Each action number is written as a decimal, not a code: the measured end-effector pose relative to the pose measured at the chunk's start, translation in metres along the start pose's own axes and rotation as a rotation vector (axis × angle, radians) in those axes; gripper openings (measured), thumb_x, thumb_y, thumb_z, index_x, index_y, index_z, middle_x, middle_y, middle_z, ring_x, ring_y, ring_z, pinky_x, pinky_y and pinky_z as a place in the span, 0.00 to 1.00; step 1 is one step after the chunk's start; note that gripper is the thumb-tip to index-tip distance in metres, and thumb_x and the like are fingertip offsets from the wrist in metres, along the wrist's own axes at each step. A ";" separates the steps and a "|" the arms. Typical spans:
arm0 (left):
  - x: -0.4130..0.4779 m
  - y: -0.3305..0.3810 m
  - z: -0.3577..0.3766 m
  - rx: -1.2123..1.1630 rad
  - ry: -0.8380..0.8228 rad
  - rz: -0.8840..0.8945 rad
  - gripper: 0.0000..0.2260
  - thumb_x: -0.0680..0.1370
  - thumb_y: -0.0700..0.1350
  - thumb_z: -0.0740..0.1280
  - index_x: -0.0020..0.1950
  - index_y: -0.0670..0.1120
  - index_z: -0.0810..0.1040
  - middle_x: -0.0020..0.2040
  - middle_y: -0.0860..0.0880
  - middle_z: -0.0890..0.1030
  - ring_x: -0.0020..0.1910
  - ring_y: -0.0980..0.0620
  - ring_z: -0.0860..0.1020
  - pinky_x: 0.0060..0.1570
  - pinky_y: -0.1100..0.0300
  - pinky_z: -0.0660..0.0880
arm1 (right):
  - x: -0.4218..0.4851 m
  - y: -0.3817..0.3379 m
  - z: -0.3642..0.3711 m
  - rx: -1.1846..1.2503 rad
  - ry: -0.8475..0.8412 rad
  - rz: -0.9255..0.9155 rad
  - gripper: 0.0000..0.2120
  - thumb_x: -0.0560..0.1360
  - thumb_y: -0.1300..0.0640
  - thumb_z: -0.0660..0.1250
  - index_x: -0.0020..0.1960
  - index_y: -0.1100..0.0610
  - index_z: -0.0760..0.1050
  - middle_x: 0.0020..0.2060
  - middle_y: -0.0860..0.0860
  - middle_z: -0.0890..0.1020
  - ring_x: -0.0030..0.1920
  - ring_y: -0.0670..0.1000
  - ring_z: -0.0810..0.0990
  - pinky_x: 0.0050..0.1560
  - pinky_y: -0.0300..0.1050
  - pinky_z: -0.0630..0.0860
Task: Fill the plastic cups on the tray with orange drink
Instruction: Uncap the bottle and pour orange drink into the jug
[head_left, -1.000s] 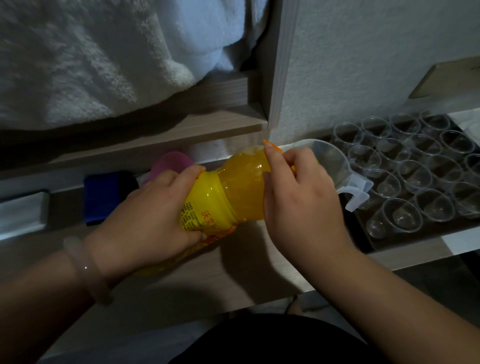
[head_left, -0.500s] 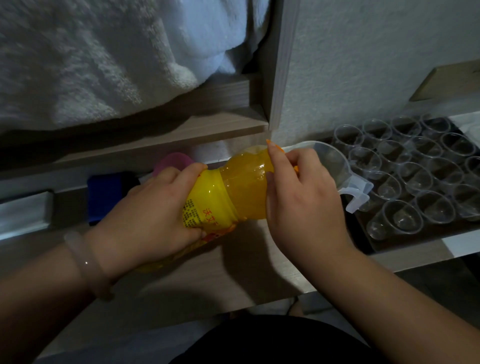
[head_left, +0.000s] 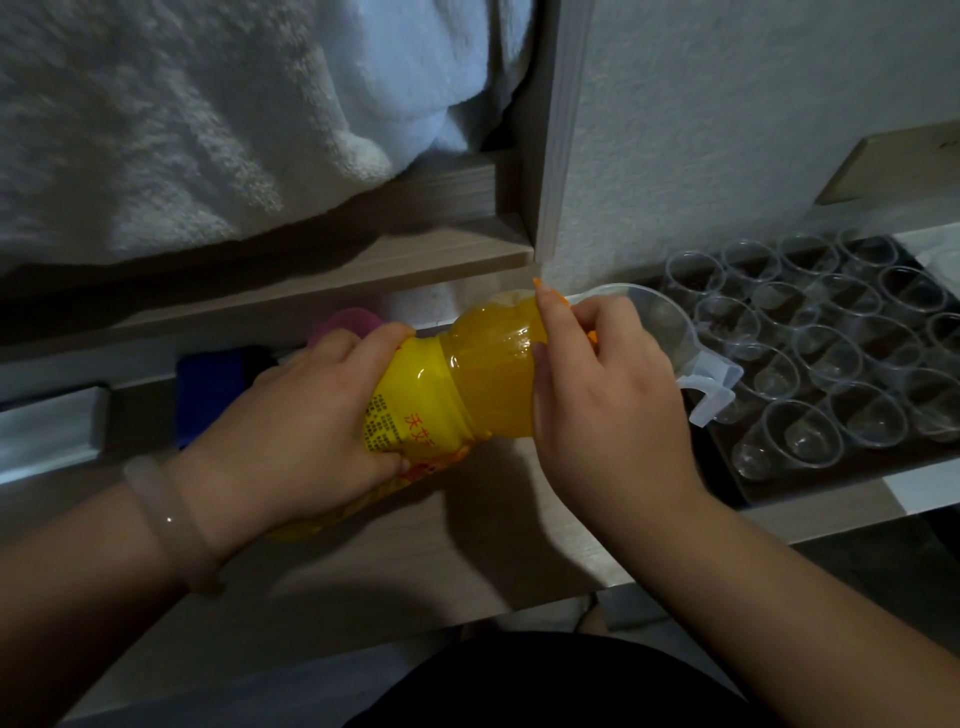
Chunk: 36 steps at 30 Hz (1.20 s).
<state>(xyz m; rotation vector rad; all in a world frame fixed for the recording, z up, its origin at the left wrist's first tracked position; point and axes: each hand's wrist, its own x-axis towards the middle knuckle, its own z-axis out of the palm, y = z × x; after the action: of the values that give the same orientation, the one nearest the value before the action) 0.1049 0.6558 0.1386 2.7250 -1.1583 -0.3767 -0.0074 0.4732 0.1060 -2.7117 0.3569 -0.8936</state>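
A bottle of orange drink (head_left: 488, 374) with a yellow label lies tilted, neck toward the right. My left hand (head_left: 306, 431) grips its labelled body. My right hand (head_left: 608, 395) is curled round the neck end, where a sliver of the orange cap (head_left: 592, 338) shows; most of the cap is hidden by the fingers. Just right of the bottle stands a clear plastic jug (head_left: 670, 322) with a handle. Several empty clear plastic cups (head_left: 800, 431) stand in rows on a dark tray (head_left: 831, 478) at the right.
All this sits on a pale wooden shelf (head_left: 467, 545). Behind the left hand are a pink round object (head_left: 345, 322) and a dark blue block (head_left: 213, 384). A white towel (head_left: 208, 114) hangs above at the back left. A wall (head_left: 727, 130) rises behind the tray.
Both hands and the bottle stay almost in place; the right hand's fingers have shifted slightly around the cap end.
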 end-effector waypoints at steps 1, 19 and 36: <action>0.000 0.000 0.000 0.000 0.001 0.002 0.46 0.63 0.59 0.76 0.74 0.60 0.54 0.62 0.52 0.69 0.59 0.49 0.72 0.56 0.48 0.73 | 0.000 0.000 0.000 0.001 0.000 -0.001 0.20 0.74 0.62 0.63 0.66 0.65 0.73 0.48 0.61 0.76 0.40 0.60 0.75 0.39 0.52 0.72; 0.001 0.000 -0.001 0.029 -0.004 -0.001 0.46 0.63 0.59 0.75 0.74 0.60 0.53 0.61 0.52 0.69 0.59 0.48 0.72 0.56 0.48 0.73 | 0.000 0.001 0.001 -0.001 0.001 0.005 0.21 0.74 0.63 0.65 0.66 0.65 0.72 0.48 0.61 0.76 0.41 0.60 0.75 0.39 0.52 0.72; 0.004 0.000 -0.001 0.014 -0.002 0.006 0.46 0.63 0.59 0.76 0.74 0.60 0.53 0.62 0.52 0.68 0.59 0.50 0.71 0.56 0.49 0.73 | 0.002 0.001 0.003 -0.006 0.019 0.010 0.18 0.77 0.61 0.63 0.66 0.65 0.73 0.47 0.61 0.76 0.42 0.59 0.75 0.40 0.51 0.72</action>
<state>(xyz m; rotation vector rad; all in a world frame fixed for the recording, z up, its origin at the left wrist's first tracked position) 0.1075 0.6532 0.1386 2.7330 -1.1735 -0.3728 -0.0044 0.4718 0.1048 -2.7064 0.3781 -0.9176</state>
